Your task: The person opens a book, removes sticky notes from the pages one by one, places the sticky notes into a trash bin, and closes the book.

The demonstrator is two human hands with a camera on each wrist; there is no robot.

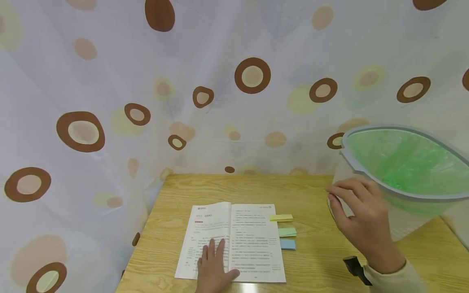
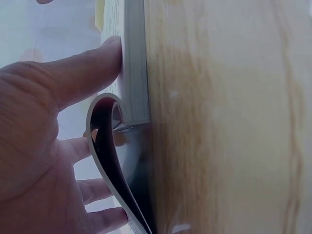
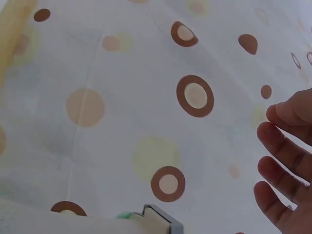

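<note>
An open book [image 1: 254, 248] with printed pages lies on the wooden table. My left hand [image 1: 213, 266] is spread flat over its lower left page, thumb across the fold. In the left wrist view, the thumb of the left hand [image 2: 34, 122] touches the book [image 2: 134, 63] near its edge, beside a curled cover or page. Yellow [image 1: 281, 217], green [image 1: 287, 232] and blue [image 1: 288, 244] sticky tabs stick out from the right page. My right hand [image 1: 357, 211] is raised by the bin, fingers loosely bent. In the right wrist view, nothing shows between its fingertips [image 3: 269, 134].
A bin with a grey rim [image 1: 414, 195] and a green bag [image 1: 406, 162] inside stands at the right. Wooden tabletop [image 1: 220, 187] surrounds the book. Behind and to the left hangs a white curtain [image 1: 220, 40] with brown and beige spots. A dark strapped device [image 1: 354, 266] sits at the right wrist.
</note>
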